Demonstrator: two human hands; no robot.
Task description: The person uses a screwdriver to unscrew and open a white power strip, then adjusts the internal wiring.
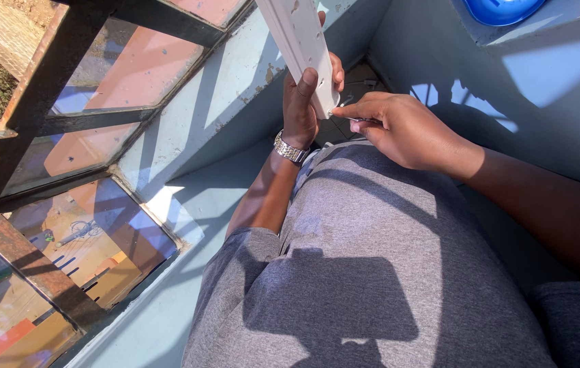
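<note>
White strip [301, 42], long and flat, slants from its lower end just above the grey shirt [365, 272] up toward the top edge. Left hand [305, 102], wristwatch [290, 148] on the wrist, grips its lower end, thumb along the face. Right hand [399, 126] pinches a thin metal tool [352, 119] against that end. Beyond, a blue bowl [501, 10] sits on the ledge.

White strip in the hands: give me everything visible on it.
The white strip is a long, flat, narrow bar, plastic by its look, with ridged edges and a few small dark marks. It slants from the top edge of the view down to its lower end at the hands. The left hand grips it near that end, thumb across its face. The right hand holds a thin metal tool at its bottom corner.
</note>
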